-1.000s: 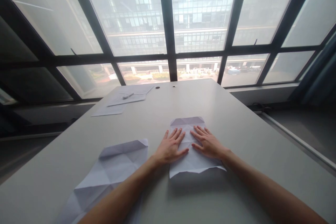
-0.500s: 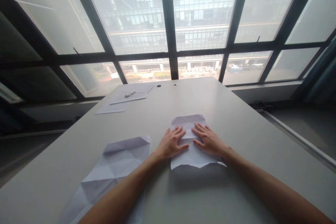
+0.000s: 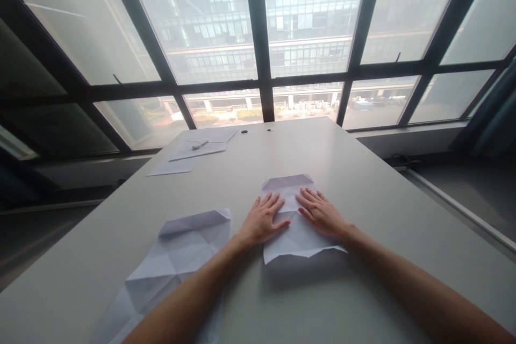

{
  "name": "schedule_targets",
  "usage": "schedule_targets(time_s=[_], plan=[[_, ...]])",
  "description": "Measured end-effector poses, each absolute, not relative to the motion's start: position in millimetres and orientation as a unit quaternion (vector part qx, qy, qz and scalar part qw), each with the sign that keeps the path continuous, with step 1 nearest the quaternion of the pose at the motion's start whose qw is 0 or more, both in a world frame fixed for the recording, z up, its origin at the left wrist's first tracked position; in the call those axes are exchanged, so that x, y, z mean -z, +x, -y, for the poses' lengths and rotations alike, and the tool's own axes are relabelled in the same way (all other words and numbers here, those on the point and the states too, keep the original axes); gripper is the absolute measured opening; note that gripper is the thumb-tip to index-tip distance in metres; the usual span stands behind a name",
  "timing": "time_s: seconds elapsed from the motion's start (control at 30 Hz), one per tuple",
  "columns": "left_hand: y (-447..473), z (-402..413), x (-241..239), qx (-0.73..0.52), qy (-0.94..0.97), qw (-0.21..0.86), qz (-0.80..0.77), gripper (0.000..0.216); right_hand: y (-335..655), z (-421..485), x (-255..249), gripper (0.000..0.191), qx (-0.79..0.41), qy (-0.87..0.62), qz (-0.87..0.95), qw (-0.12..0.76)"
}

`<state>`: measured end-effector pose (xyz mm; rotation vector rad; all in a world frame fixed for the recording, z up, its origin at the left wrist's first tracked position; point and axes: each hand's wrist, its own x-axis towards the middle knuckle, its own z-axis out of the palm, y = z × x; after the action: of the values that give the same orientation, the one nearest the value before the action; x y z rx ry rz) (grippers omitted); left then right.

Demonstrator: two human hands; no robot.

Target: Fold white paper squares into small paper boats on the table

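Observation:
A creased sheet of white paper (image 3: 300, 234) lies on the table in front of me, its near edge wavy and lifted off the surface. My left hand (image 3: 264, 217) rests flat on its left side with the fingers spread. On the right side lies my right hand (image 3: 322, 213), palm down and fingers stretched out. Neither hand grips anything. A second creased sheet of white paper (image 3: 173, 252) is to the left, partly hidden beneath my left forearm.
Flat white sheets (image 3: 173, 165) lie at the table's far left, with a small whitish object (image 3: 199, 145) on top. Two round holes are near the far edge of the white table (image 3: 363, 199). Large windows (image 3: 306, 16) stand beyond it.
My right thumb has drawn in closer to the other fingers. The near edge of the paper has shifted slightly; my left hand stays almost in place.

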<state>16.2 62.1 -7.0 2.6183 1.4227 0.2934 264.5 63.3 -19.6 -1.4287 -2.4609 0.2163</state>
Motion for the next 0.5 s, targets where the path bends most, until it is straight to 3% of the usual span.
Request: schedule_targets(time_s=[0.5], plan=[[14.0,-65.5,9.9,-0.166,0.859,0.083,-0.478,0.041,264.2,-62.2,18.5,0.052,-0.029,-0.514,0.837,0.185]])
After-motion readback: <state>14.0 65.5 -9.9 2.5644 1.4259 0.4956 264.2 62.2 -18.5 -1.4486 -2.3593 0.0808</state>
